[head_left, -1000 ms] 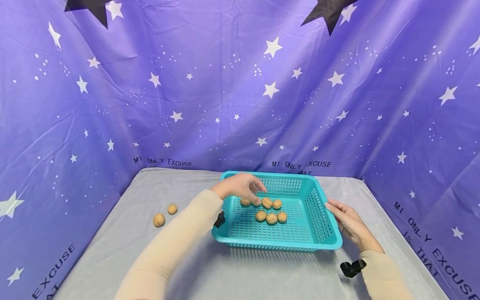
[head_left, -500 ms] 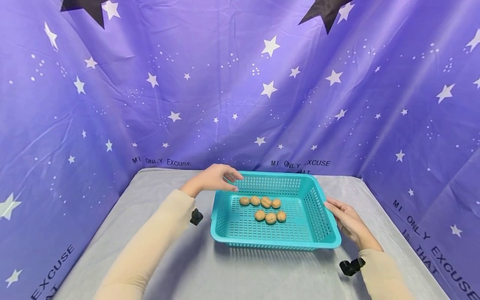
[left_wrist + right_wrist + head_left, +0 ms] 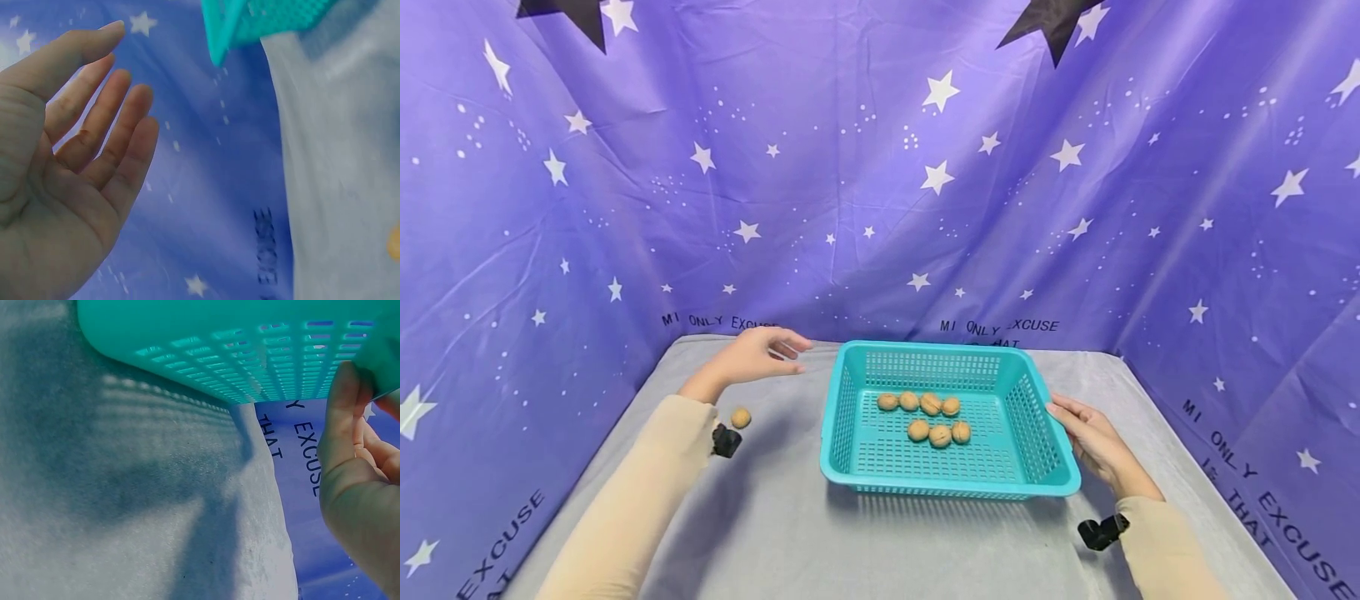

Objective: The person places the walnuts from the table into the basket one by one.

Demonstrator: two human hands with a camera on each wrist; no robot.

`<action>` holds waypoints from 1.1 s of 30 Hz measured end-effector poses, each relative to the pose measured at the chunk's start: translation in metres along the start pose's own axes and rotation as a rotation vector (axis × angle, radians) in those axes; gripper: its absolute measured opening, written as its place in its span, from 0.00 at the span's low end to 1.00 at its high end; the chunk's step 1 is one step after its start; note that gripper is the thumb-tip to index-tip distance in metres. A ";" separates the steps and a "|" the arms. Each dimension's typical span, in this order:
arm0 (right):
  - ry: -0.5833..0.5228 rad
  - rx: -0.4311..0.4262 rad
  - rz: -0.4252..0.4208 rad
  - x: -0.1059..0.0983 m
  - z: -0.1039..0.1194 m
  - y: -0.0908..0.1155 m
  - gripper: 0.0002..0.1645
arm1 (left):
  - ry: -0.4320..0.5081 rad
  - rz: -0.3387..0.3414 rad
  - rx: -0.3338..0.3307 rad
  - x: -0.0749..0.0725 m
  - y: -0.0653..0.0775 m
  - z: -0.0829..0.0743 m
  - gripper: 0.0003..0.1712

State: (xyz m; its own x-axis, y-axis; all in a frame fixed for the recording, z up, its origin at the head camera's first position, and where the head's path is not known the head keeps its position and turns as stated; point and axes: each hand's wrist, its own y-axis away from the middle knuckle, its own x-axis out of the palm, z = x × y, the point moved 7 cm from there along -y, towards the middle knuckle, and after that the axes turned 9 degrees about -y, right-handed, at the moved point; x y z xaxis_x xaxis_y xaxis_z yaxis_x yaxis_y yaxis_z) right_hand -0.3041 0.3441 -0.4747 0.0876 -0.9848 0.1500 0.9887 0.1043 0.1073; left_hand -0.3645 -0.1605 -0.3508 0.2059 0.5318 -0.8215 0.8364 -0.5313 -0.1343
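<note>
A turquoise plastic basket (image 3: 951, 487) stands on the grey cloth, with several walnuts (image 3: 930, 404) in a back row and three walnuts (image 3: 939, 436) in a front row. My right hand (image 3: 1097, 437) grips the basket's right rim, the thumb at the edge in the right wrist view. Left of the basket, my left hand (image 3: 752, 354) is in the air over the back of the table, fingers loosely spread and palm bare in the left wrist view. A loose walnut (image 3: 741, 417) lies on the cloth beside my left wrist.
A grey cloth (image 3: 865, 550) covers the table. Purple curtains (image 3: 880, 167) with white stars rise at the back and both sides, close to the table's edges. Black wrist cameras (image 3: 1102, 532) sit on both sleeves.
My left hand has moved left out of the basket, past its left rim, toward the loose walnut. One of two loose walnuts seen earlier is now hidden by my left arm. The right hand stays put.
</note>
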 end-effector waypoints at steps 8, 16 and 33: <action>0.006 0.008 -0.011 -0.001 -0.001 0.000 0.42 | 0.031 -0.003 -0.093 -0.006 0.036 0.042 0.24; 0.016 0.005 -0.011 -0.001 0.001 0.000 0.43 | 0.042 0.011 -0.220 0.009 0.061 0.085 0.24; -0.010 -0.003 -0.001 -0.001 0.002 0.001 0.42 | 0.052 0.047 -0.340 0.044 0.080 0.129 0.25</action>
State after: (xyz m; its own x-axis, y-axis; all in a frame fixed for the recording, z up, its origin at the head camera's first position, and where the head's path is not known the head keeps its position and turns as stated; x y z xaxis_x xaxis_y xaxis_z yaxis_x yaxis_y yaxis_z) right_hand -0.3036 0.3451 -0.4725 0.0856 -0.9835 0.1596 0.9891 0.1031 0.1048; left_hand -0.3537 -0.2647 -0.4687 0.2667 0.5497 -0.7917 0.9451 -0.3103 0.1029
